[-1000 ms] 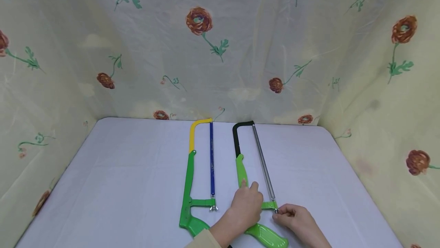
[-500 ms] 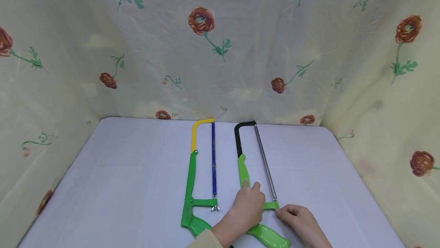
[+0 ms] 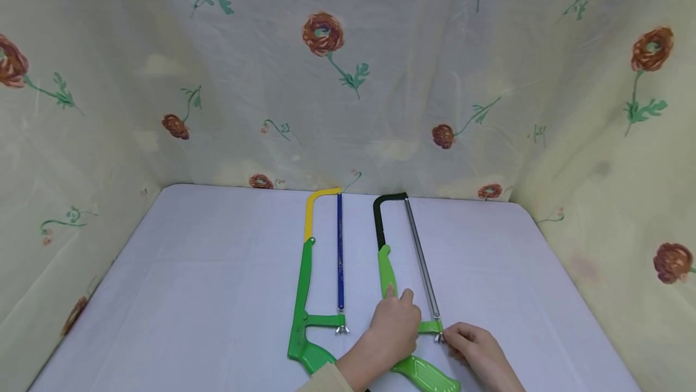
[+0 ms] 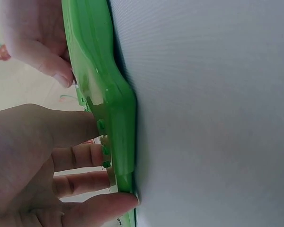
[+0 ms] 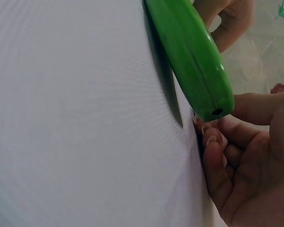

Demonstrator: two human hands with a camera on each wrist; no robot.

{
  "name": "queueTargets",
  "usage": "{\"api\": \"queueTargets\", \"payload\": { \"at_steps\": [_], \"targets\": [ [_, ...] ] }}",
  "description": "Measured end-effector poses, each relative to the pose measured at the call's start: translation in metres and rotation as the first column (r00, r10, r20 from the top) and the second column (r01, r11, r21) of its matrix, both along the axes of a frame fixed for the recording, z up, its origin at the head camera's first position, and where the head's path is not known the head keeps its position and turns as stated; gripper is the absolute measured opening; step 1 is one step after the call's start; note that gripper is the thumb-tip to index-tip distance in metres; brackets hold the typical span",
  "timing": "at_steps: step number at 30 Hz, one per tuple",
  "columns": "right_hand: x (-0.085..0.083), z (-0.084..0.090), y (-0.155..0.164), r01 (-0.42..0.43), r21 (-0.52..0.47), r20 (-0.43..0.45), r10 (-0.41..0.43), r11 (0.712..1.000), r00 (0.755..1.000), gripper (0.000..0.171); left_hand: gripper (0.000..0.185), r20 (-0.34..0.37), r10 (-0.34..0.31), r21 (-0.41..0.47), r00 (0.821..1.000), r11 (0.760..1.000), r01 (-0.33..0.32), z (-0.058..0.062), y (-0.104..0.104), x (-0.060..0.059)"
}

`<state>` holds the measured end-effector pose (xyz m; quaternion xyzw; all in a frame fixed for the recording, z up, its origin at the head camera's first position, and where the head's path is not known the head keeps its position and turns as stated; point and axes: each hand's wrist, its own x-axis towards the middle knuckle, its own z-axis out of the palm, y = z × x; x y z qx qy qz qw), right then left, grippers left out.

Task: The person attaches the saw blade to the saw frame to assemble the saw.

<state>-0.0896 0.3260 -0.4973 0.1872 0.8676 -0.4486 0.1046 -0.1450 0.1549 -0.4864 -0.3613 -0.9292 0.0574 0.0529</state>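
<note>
Two hands: left hand [image 3: 396,327] pressing hacksaw [image 3: 387,271], right hand [image 3: 472,351] pinching wingnut [image 3: 438,337]

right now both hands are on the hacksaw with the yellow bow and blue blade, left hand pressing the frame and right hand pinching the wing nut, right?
Not quite. The head view shows both hands on the hacksaw with the black bow and grey blade, not the yellow and blue hacksaw, which lies untouched beside it. The left hand presses its green frame; the right hand pinches the wing nut.
</note>
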Motion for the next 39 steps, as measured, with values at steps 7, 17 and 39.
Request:
{"api": "queueTargets", "payload": {
  "at_steps": [7, 17, 39],
  "targets": [
    [0.0005, -0.0019, -0.0003, 0.028, -0.003, -0.01, -0.028, 1.0, 1.0, 0.023, 0.029, 0.025, 0.007, 0.004, 1.0, 1.0, -0.007, 0.0008, 0.0002, 0.0003],
    [0.0021, -0.0028, -0.0013, 0.005, 0.049, -0.075, -0.002, 0.999, 0.997, 0.011, 0.029, 0.025, 0.021, 0.021, 0.999, 1.0, -0.022, -0.0009, 0.001, -0.0006],
    [0.0044, -0.001, 0.0017, -0.046, 0.093, -0.061, 0.052, 0.995, 0.997, 0.014, 0.029, 0.009, 0.034, 0.011, 0.999, 0.999, -0.034, 0.0012, 0.001, 0.0018]
  ]
}}
